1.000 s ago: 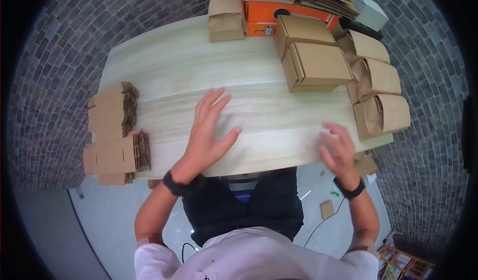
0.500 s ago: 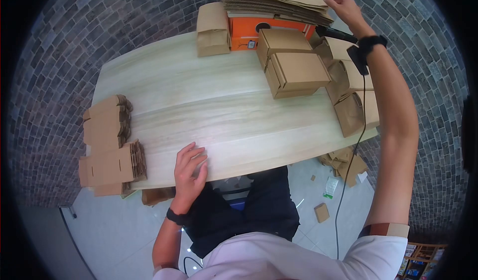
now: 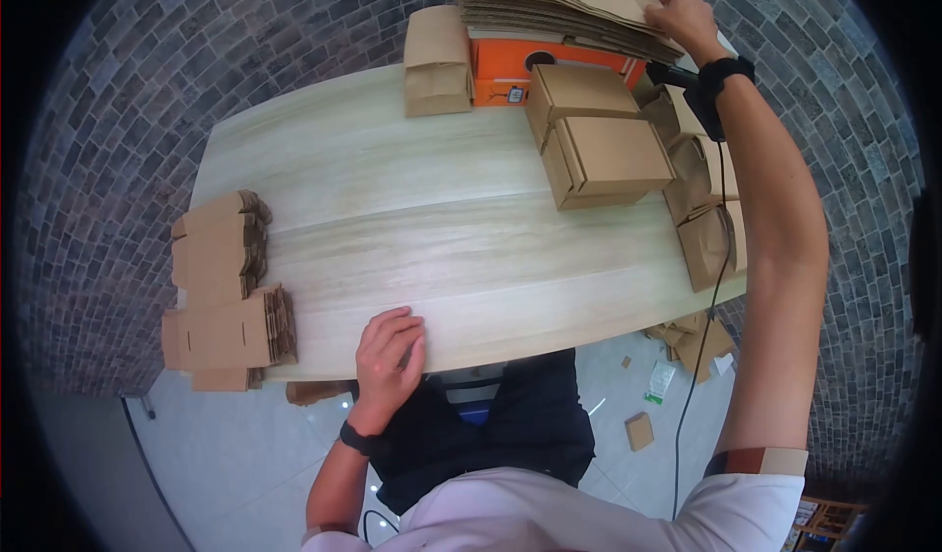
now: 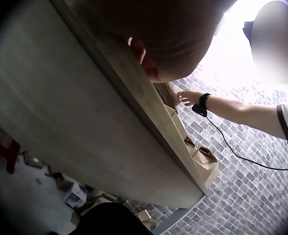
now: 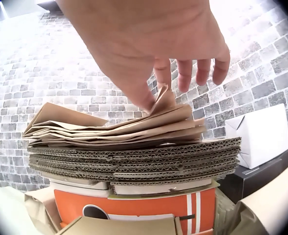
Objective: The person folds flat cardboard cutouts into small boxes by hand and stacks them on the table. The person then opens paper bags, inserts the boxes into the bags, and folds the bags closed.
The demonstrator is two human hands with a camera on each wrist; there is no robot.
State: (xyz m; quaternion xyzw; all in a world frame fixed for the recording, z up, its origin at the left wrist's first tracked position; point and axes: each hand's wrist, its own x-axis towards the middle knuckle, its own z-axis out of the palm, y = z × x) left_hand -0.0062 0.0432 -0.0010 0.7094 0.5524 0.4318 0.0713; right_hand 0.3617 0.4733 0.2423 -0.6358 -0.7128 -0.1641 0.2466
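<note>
At the back of the table, the right hand [image 3: 684, 22] pinches the raised corner of the top folded paper bag [image 5: 164, 98] between thumb and index finger. Beneath the flat paper bags [image 5: 129, 128] lies a stack of flattened corrugated cardboard [image 5: 134, 159], on top of an orange box [image 5: 129, 204]. The left hand [image 3: 390, 356] rests at the table's front edge with its fingers relaxed and nothing in them.
Two closed cardboard boxes [image 3: 616, 155] stand before the orange box. Standing paper bags [image 3: 438, 61] flank it. Flattened cartons [image 3: 221, 326] lie at the table's left. A cable [image 3: 708, 326] hangs from the right wrist.
The right hand has gone from the table's right front to the stack at the back and lifted a bag's corner. The left hand has drawn back to the front edge.
</note>
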